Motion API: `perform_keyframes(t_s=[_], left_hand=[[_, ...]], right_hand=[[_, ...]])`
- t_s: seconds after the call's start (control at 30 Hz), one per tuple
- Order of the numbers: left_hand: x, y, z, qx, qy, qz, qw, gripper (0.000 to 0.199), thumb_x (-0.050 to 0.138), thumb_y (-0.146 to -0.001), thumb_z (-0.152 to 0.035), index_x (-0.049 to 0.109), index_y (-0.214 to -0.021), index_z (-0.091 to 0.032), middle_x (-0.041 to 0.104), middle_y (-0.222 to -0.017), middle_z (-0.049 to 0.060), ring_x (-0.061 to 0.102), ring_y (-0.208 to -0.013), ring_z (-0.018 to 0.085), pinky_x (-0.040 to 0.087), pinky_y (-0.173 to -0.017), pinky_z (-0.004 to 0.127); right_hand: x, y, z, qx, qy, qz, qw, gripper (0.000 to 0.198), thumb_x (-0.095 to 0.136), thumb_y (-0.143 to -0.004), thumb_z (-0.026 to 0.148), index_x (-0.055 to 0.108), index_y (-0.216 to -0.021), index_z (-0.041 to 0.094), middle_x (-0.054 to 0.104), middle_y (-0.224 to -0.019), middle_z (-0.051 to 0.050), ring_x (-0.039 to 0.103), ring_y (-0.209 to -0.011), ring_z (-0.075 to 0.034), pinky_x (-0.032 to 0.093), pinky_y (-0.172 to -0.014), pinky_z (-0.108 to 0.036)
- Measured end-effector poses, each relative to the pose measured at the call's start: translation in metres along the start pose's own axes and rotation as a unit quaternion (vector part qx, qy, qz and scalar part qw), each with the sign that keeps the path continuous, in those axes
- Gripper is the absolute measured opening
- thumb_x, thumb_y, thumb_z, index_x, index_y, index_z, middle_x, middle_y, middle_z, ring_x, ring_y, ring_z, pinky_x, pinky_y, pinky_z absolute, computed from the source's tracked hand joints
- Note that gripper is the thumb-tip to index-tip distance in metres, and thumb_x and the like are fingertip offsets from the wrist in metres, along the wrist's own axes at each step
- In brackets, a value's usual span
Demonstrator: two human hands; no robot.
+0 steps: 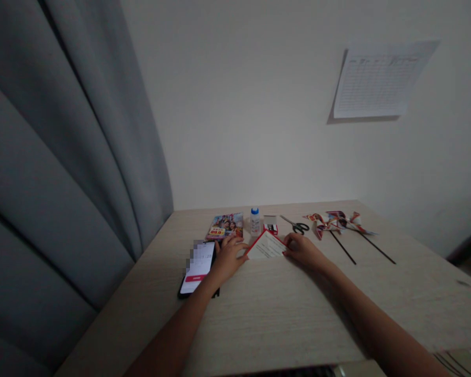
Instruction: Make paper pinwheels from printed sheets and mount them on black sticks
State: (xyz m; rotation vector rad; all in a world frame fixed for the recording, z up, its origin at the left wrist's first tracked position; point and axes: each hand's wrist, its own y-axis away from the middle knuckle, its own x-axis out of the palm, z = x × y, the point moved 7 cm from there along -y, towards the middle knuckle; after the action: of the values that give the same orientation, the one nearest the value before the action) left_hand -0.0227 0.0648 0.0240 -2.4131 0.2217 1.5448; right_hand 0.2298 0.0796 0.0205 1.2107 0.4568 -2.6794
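Note:
A sheet of paper [267,246] folded to a triangle, white with printed lines and red edges, is held between my two hands just over the table. My left hand [231,257] pinches its left corner, close beside a phone [198,267] with a lit screen. At the right corner, the fingers of my right hand [300,250] are closed on the same paper. Behind the paper stand a white glue bottle [255,222] with a blue cap and a small red and white box [270,225]. Scissors [298,226] with black handles lie to the right of the box.
Two paper pinwheels [329,222] on dark sticks lie at the right of the wooden table [259,324]. A colourful printed leaflet [226,225] is at the back left. A grey curtain [82,131] hangs left; a printed sheet [377,86] is on the wall.

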Motion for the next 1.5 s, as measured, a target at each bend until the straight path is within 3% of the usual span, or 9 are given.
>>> perform_keyframes(t_s=[0.17, 0.3, 0.57, 0.73, 0.9, 1.07, 1.33, 1.5], left_hand=[[-0.002, 0.000, -0.001, -0.001, 0.001, -0.012, 1.000, 0.022, 0.066, -0.086, -0.036, 0.075, -0.106, -0.033, 0.058, -0.138, 0.003, 0.035, -0.137, 0.030, 0.016, -0.115, 0.061], [-0.001, -0.001, 0.003, 0.000, -0.003, -0.001, 1.000, 0.020, 0.061, -0.090, -0.041, 0.077, -0.099, -0.033, 0.057, -0.140, 0.001, 0.033, -0.138, 0.031, 0.013, -0.115, 0.063], [0.003, -0.002, 0.005, -0.002, -0.004, -0.012, 1.000, 0.036, 0.044, -0.099, -0.042, 0.078, -0.091, -0.033, 0.058, -0.139, -0.002, 0.033, -0.138, 0.030, 0.006, -0.113, 0.068], [0.002, -0.001, 0.004, 0.001, 0.004, -0.014, 1.000, 0.029, 0.053, -0.095, -0.045, 0.077, -0.088, -0.032, 0.059, -0.138, -0.001, 0.034, -0.138, 0.031, 0.006, -0.112, 0.070], [0.001, 0.000, 0.006, 0.007, 0.002, 0.002, 1.000, 0.021, 0.069, -0.083, -0.049, 0.077, -0.095, -0.034, 0.056, -0.141, 0.002, 0.032, -0.138, 0.035, 0.009, -0.112, 0.070], [0.003, 0.000, 0.007, 0.029, -0.005, 0.014, 0.999, 0.032, 0.078, -0.073, -0.051, 0.076, -0.100, -0.034, 0.054, -0.143, 0.003, 0.032, -0.138, 0.037, 0.012, -0.111, 0.070], [0.006, 0.003, -0.001, 0.063, 0.001, 0.009, 0.998, 0.044, 0.075, -0.077, -0.039, 0.068, -0.120, -0.035, 0.052, -0.142, 0.006, 0.032, -0.139, 0.035, 0.012, -0.114, 0.067], [0.014, 0.006, -0.006, 0.075, -0.006, 0.003, 0.997, 0.036, 0.066, -0.085, -0.032, 0.068, -0.120, -0.039, 0.054, -0.138, 0.005, 0.036, -0.136, 0.033, 0.008, -0.114, 0.068]], right_hand=[[-0.002, 0.001, 0.000, 0.007, 0.009, 0.007, 1.000, 0.012, 0.068, -0.073, 0.023, 0.065, -0.084, 0.019, 0.071, -0.092, -0.007, 0.065, -0.090, -0.024, 0.047, -0.081, -0.033], [-0.009, 0.001, -0.001, -0.005, -0.034, 0.026, 0.999, 0.011, 0.068, -0.075, 0.030, 0.071, -0.080, 0.020, 0.074, -0.091, -0.006, 0.065, -0.092, -0.025, 0.047, -0.085, -0.034], [-0.005, 0.000, -0.008, -0.014, -0.060, 0.077, 0.995, 0.042, 0.052, -0.090, 0.049, 0.073, -0.073, 0.017, 0.072, -0.075, -0.005, 0.065, -0.079, -0.022, 0.049, -0.075, -0.032], [-0.002, -0.001, -0.004, -0.040, -0.100, 0.075, 0.991, 0.023, 0.068, -0.080, 0.038, 0.076, -0.072, 0.018, 0.075, -0.091, -0.008, 0.066, -0.086, -0.022, 0.050, -0.084, -0.035], [-0.002, -0.001, 0.000, -0.079, -0.090, 0.084, 0.989, 0.011, 0.072, -0.074, 0.029, 0.077, -0.075, 0.020, 0.073, -0.091, -0.007, 0.066, -0.091, -0.022, 0.049, -0.089, -0.035], [0.001, -0.001, -0.003, -0.085, -0.050, 0.070, 0.993, 0.017, 0.075, -0.070, 0.025, 0.078, -0.086, 0.020, 0.071, -0.099, -0.008, 0.063, -0.096, -0.022, 0.048, -0.092, -0.035], [0.000, 0.000, -0.007, -0.104, -0.008, 0.039, 0.994, 0.027, 0.076, -0.072, 0.031, 0.079, -0.097, 0.022, 0.068, -0.110, -0.010, 0.061, -0.104, -0.025, 0.045, -0.098, -0.040], [0.000, 0.001, -0.007, -0.104, -0.009, 0.036, 0.994, 0.027, 0.076, -0.071, 0.028, 0.078, -0.097, 0.022, 0.068, -0.110, -0.010, 0.061, -0.104, -0.025, 0.046, -0.098, -0.039]])
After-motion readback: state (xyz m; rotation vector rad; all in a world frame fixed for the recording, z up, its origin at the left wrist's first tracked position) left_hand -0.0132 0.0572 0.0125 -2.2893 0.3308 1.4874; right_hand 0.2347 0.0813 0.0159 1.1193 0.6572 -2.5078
